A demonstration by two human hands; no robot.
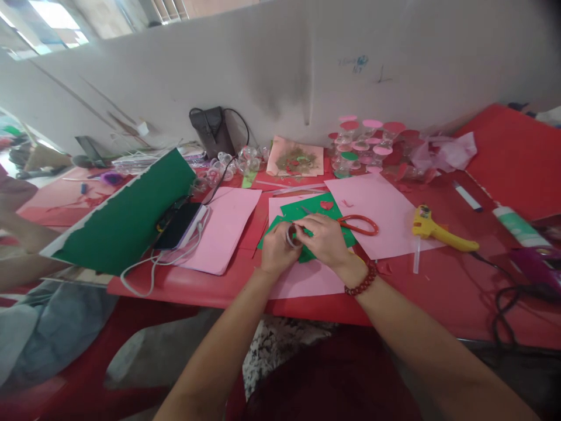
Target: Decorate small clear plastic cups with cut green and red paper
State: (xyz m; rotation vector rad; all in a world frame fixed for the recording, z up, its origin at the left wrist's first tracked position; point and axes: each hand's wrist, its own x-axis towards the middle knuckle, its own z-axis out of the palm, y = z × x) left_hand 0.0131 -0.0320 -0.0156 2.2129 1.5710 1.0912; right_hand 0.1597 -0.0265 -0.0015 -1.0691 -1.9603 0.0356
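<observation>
My left hand (277,250) is closed around a small round plastic cup (290,236) whose pale rim faces up and to the right. The thumb and fingers of my right hand (323,238) are pinched together at the cup's rim; whether they hold some small piece as well is hidden. Beneath both hands lie green paper pieces (287,208) on a pink sheet (302,282). Red-handled scissors (362,224) rest beside my right hand, their blades partly covered by it. A crumpled red paper scrap (326,205) lies on the green paper.
A yellow glue gun (445,231) with its cord lies to the right, near a marker (467,196). Left are a phone (179,227) with a white cable and a tilted green board (127,213). Behind stand clear cups with coloured discs (362,143). Another person's arm (21,234) is far left.
</observation>
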